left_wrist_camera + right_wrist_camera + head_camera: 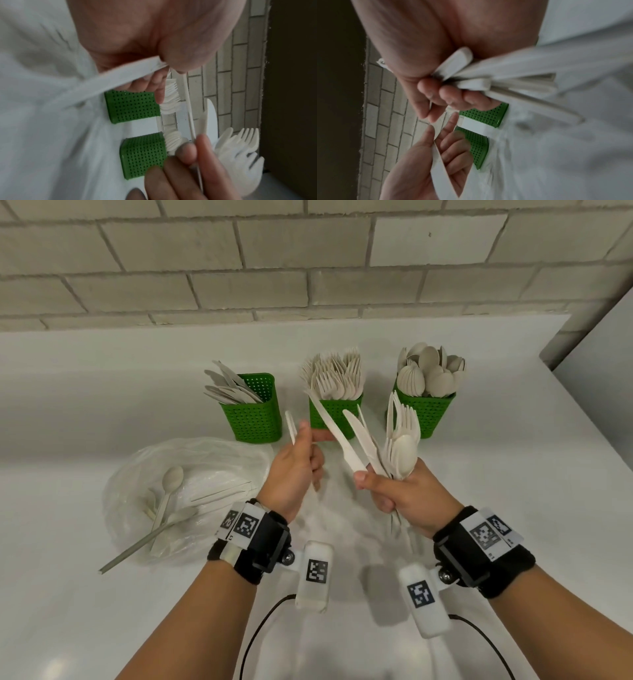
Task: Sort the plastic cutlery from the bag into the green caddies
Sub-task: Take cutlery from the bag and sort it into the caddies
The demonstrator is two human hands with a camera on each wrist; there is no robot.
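Caddies (253,419) hold knives, forks, spoons (sorted); left fingers (305,429) pinch one knife (291,428), right grip several.

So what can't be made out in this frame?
- Piece in the left hand: head view shows only its tip; both wrist views blur it, type unclear.
- Bundle in the right hand: pieces overlap, count unclear.
- Bag: crumpled film veils some contents.
- Knife caddy: absent from the left wrist view.

I see open desk (479,508) right; bag (185,494) blocks left; three caddies (255,419) wall off the back.
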